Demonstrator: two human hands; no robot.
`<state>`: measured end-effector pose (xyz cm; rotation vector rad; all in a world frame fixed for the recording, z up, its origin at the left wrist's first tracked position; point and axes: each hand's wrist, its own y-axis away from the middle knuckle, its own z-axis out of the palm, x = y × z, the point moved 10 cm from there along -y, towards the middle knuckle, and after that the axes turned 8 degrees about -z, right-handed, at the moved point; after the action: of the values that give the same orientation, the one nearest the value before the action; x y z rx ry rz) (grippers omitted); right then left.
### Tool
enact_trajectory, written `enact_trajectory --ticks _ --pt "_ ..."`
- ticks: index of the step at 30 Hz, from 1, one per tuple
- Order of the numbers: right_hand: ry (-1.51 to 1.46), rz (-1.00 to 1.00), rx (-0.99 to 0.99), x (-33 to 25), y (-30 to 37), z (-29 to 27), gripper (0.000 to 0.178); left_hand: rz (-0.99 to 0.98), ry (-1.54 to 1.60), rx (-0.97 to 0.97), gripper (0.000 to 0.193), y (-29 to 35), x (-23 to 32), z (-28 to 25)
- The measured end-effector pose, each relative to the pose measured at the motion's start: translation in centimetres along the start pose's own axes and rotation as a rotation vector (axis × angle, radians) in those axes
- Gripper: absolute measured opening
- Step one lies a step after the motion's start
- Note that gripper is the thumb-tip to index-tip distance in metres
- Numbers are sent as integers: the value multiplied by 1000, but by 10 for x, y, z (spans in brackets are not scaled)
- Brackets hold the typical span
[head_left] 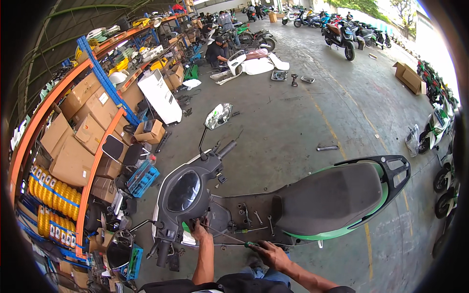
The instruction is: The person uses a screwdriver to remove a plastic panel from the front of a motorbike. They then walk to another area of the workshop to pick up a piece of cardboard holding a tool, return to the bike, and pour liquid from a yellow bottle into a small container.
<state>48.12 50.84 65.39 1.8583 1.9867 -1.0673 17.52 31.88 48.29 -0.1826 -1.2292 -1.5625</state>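
A scooter with a grey seat point(327, 195) and green side trim stands crosswise before me, its handlebar and dark display point(183, 190) at the left. My left hand point(201, 231) reaches to the inner panel point(217, 219) below the display. Its fingers are bent in there, and whatever they grip is hidden. My right hand point(271, 255) is closed on the green handle of a screwdriver point(229, 237), whose shaft slants up-left toward my left fingers. The tip cannot be made out. Another screwdriver point(241, 231), wrenches point(258, 218) and sockets point(241, 209) lie on the footboard.
Left stands an orange-and-blue rack point(122, 110) with cartons and yellow coils point(53, 188). Near it are a blue toolbox point(143, 178) and the scooter's mirror point(120, 248). A wrench point(327, 148) lies on the floor beyond the seat. People, loose panels and parked scooters are farther off.
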Motion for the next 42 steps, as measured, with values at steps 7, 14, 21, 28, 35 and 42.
enact_trajectory --ticks 7,14,21,28,35,42 --pt "-819 516 119 60 29 50 43 -23 -87 -41 47 17 4 9" --pt "-652 471 207 47 10 17 39 12 -72 -50 78 -12 -9 -8" --pt "-738 601 -6 62 23 36 43 30 -159 -86 82 -3 3 2" --pt "-738 563 -19 58 18 42 45 72 -221 -100 72 8 8 0" --pt "-315 386 -87 41 4 19 49 150 -293 -168 66 -3 16 -8" --pt "-615 514 -111 61 13 36 52 150 -319 -152 65 2 14 -2"
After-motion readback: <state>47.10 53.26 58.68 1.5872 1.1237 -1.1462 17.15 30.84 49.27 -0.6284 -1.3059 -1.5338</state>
